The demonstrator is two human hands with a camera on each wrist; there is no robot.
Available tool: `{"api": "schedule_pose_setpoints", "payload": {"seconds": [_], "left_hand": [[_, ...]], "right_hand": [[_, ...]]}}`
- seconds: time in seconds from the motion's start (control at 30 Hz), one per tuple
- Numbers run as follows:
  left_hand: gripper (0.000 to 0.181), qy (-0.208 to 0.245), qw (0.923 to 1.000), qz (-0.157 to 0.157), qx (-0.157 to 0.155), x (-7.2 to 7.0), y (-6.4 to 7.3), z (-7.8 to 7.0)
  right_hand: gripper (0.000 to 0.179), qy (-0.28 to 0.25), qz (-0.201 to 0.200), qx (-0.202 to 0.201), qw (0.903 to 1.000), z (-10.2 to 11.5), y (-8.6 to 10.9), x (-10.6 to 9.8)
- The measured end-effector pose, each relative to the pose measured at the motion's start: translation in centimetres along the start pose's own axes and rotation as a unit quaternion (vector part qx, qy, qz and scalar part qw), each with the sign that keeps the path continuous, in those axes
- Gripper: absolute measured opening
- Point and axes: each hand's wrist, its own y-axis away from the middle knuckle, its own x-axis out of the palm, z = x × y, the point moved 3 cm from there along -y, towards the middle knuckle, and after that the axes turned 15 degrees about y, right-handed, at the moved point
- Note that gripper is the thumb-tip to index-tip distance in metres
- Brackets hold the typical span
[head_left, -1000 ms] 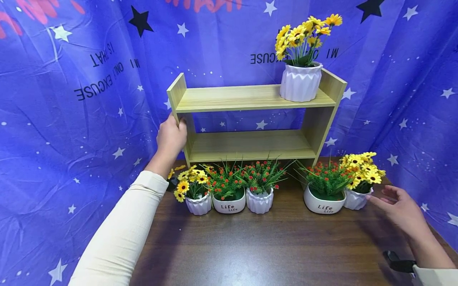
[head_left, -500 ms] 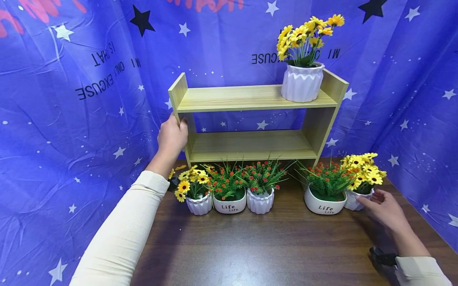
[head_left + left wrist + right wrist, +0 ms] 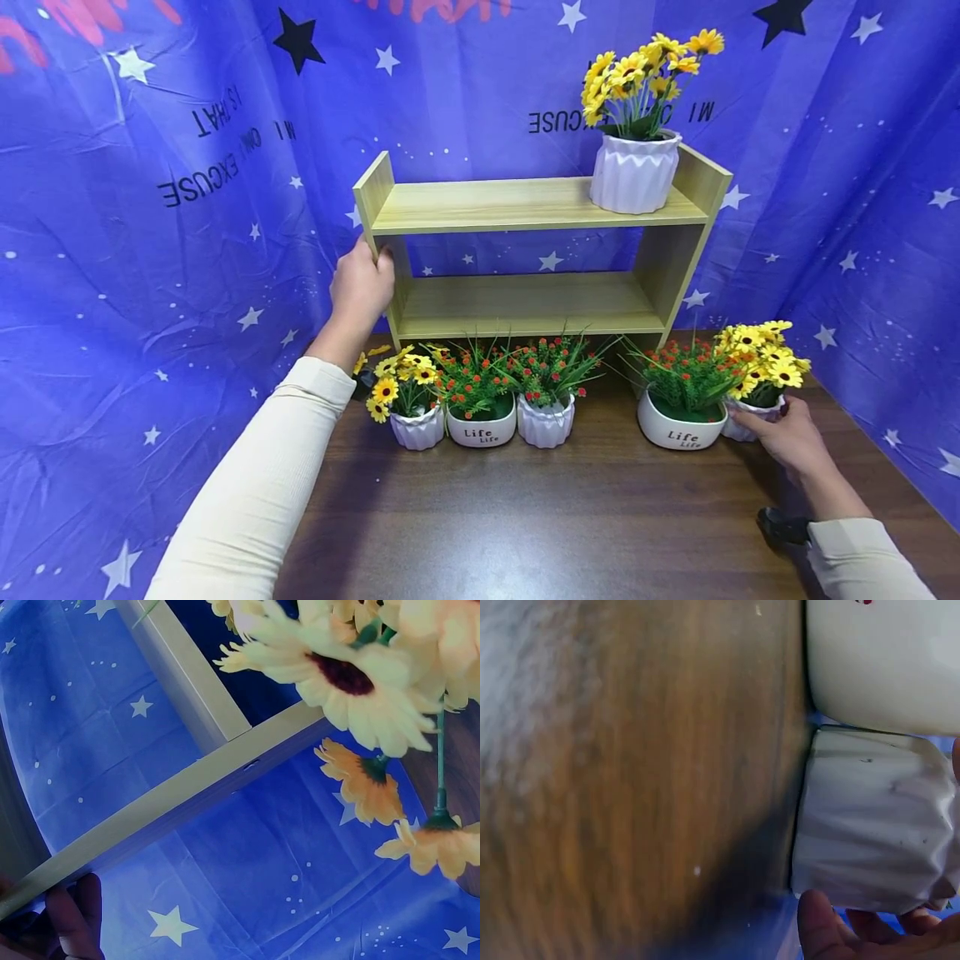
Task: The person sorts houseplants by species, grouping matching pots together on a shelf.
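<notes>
A two-tier wooden shelf (image 3: pixel 525 307) stands at the back in the head view. My left hand (image 3: pixel 363 279) grips its left side panel, fingers wrapped round the edge; in the left wrist view the fingers (image 3: pixel 75 919) show at the board's end. At the right, my right hand (image 3: pixel 787 437) holds a white ridged flowerpot (image 3: pixel 742 427) with yellow flowers (image 3: pixel 765 358), thumb in front and fingers round its far side. In the right wrist view the pot (image 3: pixel 874 817) sits on the table, with fingertips along one side.
A white oval "Life" planter (image 3: pixel 681 427) stands right beside the held pot. To the left are another "Life" planter (image 3: pixel 480 429), a red-flowered pot (image 3: pixel 546 423) and a yellow-flowered pot (image 3: pixel 417 429). One more flowerpot (image 3: pixel 634 173) is on the upper shelf. Blue star-printed curtains surround the table (image 3: pixel 525 517).
My right hand has moved left from beside the right-hand flowerpot and closed round it. My left hand stays on the shelf's side panel.
</notes>
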Motion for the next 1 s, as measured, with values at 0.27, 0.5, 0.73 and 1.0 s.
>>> {"api": "schedule_pose_setpoints", "payload": {"seconds": [0.27,0.5,0.73,1.0], "left_hand": [[0.036,-0.005,1.0,0.005,0.002,0.08,0.26,-0.08],[0.036,-0.005,1.0,0.001,0.005,0.02,0.09,-0.04],[0.036,-0.003,1.0,0.004,0.0,0.05,0.04,-0.02],[0.035,-0.005,1.0,0.006,0.0,0.01,0.05,0.0]], "right_hand": [[0.066,-0.002,-0.046,0.048,0.9978,0.29,0.34,0.44],[0.078,-0.028,-0.059,0.073,0.9952,0.73,0.47,0.5],[0.083,-0.027,-0.054,0.103,0.9929,0.53,0.51,0.44],[0.077,-0.009,-0.053,0.111,0.9923,0.42,0.51,0.12]]}}
